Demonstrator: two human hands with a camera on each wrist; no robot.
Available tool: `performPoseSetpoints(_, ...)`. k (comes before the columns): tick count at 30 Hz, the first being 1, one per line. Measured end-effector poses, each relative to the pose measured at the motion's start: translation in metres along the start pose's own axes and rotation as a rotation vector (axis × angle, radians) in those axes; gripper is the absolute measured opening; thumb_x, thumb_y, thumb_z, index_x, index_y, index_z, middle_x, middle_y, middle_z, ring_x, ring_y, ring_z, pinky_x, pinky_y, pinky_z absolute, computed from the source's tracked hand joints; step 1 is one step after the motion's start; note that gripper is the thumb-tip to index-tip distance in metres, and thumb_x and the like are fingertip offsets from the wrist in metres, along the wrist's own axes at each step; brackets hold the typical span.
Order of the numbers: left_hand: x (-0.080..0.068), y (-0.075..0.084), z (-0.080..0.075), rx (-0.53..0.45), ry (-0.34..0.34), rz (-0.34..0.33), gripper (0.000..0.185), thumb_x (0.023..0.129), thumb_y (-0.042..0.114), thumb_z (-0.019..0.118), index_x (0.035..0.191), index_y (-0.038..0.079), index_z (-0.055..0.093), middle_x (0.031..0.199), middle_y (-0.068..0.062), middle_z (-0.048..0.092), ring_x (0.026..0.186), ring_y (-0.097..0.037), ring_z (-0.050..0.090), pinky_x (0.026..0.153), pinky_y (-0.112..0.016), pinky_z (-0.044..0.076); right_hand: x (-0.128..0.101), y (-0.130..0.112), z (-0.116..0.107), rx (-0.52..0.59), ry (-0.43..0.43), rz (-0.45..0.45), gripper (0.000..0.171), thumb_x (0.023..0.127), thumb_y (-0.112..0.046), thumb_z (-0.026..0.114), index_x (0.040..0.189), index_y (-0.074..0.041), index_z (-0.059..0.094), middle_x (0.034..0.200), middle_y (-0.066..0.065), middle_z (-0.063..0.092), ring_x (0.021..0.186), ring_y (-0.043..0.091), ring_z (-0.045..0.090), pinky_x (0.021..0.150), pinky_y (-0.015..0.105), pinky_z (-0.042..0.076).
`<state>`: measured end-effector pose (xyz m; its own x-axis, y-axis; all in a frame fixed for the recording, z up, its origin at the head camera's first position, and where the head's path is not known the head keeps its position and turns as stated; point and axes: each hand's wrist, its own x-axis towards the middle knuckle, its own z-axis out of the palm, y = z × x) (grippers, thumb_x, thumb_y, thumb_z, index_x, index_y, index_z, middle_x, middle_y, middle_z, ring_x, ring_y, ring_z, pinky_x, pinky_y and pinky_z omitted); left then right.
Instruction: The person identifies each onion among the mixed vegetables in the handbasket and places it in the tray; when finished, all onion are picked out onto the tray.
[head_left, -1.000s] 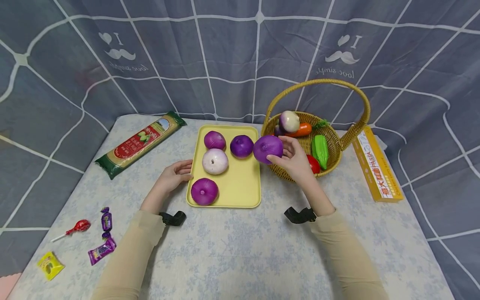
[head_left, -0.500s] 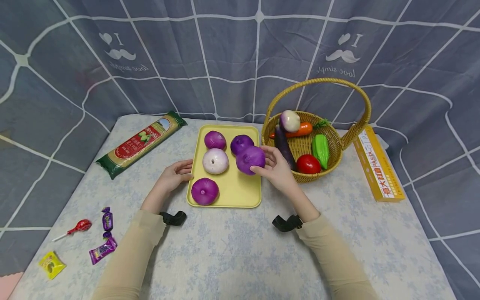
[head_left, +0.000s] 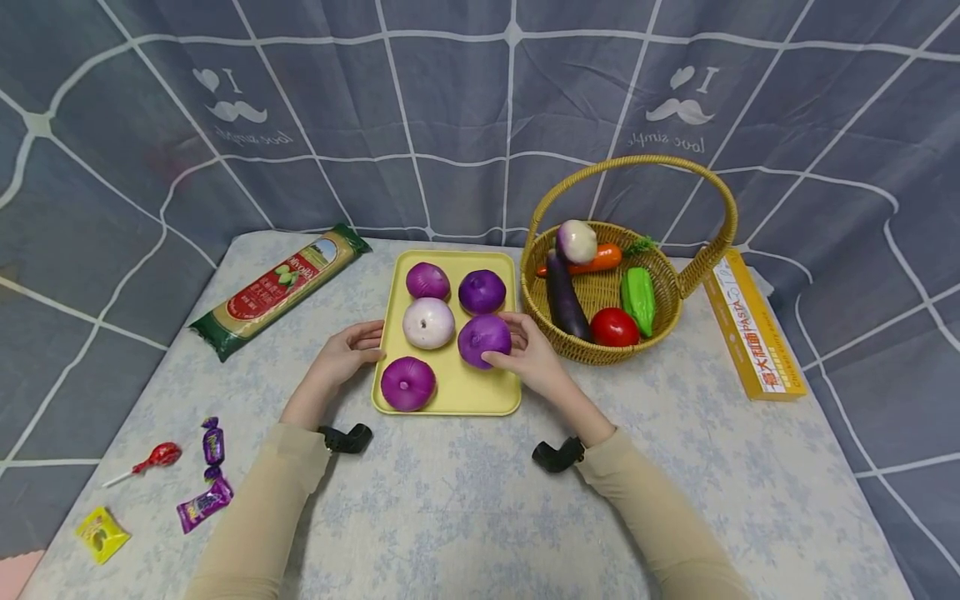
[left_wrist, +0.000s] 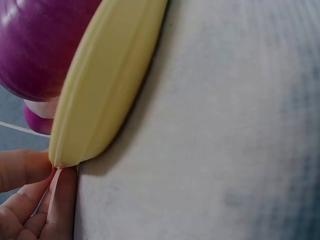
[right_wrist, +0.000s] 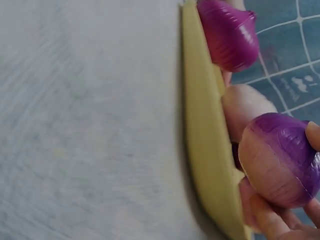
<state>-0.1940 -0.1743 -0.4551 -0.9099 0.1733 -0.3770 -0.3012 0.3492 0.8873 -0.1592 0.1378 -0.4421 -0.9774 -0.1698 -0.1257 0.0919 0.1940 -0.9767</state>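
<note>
My right hand (head_left: 534,360) holds a purple-topped turnip (head_left: 483,337) over the right half of the yellow tray (head_left: 465,396). Its pale underside faces the right wrist camera, with thumb and fingers on opposite sides of the turnip (right_wrist: 277,162). At the tray's left edge, my left hand (head_left: 339,362) pinches the rim, thumb above and fingers below in the left wrist view. Inside the tray lie a magenta onion (head_left: 408,384) at the front left, a whitish turnip-like vegetable (head_left: 428,323) behind it, another magenta onion (head_left: 427,282) at the back left, and a dark purple round vegetable (head_left: 482,292) at the back right.
Right of the tray stands a wicker basket (head_left: 592,353) with a tall handle, holding an eggplant (head_left: 566,300), carrot (head_left: 600,257), green pepper (head_left: 638,300), tomato (head_left: 615,327) and pale turnip (head_left: 577,242). A pasta box (head_left: 755,333), pasta bag (head_left: 281,287) and several sweets (head_left: 213,446) lie around.
My right hand has carried the turnip left from beside the basket, then lower and nearer over the tray's right half. My left hand has stayed at the tray's left edge.
</note>
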Motion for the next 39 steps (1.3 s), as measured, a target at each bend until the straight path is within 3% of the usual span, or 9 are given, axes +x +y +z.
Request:
performPoseSetpoints(10, 0.004, -0.002, 0.001, 0.016, 0.023, -0.014, 0.061, 0.095, 0.008, 0.062, 0.152, 0.009, 0.038, 0.146, -0.017, 0.048, 0.131, -0.028, 0.052, 0.084, -0.013, 0.051, 0.011, 0.008, 0.004, -0.078, 0.064, 0.035, 0.075, 0.085, -0.014, 0.077, 0.147, -0.004, 0.034, 0.139, 0.019, 0.049, 0.124, 0.032, 0.053, 0.101, 0.042, 0.048)
performPoseSetpoints(24, 0.003, -0.002, 0.002, 0.027, 0.037, -0.015, 0.059, 0.096, 0.009, 0.061, 0.151, 0.009, 0.039, 0.146, -0.017, 0.049, 0.129, -0.027, 0.053, 0.085, -0.013, 0.049, 0.015, 0.007, 0.006, -0.105, 0.077, 0.079, 0.077, 0.087, -0.020, 0.075, 0.150, -0.003, 0.033, 0.141, 0.022, 0.049, 0.130, 0.034, 0.051, 0.104, 0.044, 0.048)
performPoseSetpoints(33, 0.002, 0.001, 0.002, 0.031, 0.038, -0.016, 0.061, 0.096, 0.010, 0.062, 0.152, 0.009, 0.039, 0.146, -0.018, 0.049, 0.132, -0.030, 0.051, 0.089, -0.014, 0.047, 0.016, 0.009, 0.007, -0.137, 0.105, 0.059, 0.080, 0.088, -0.022, 0.075, 0.151, 0.000, 0.031, 0.144, 0.023, 0.048, 0.132, 0.034, 0.051, 0.107, 0.041, 0.046)
performPoseSetpoints(39, 0.001, 0.000, 0.001, 0.023, 0.034, -0.016, 0.061, 0.096, 0.010, 0.062, 0.152, 0.009, 0.038, 0.146, -0.018, 0.048, 0.132, -0.030, 0.051, 0.085, -0.012, 0.048, 0.008, 0.005, 0.008, -0.150, 0.130, 0.012, 0.080, 0.087, -0.018, 0.076, 0.150, 0.003, 0.032, 0.150, 0.020, 0.042, 0.135, 0.034, 0.048, 0.111, 0.038, 0.042)
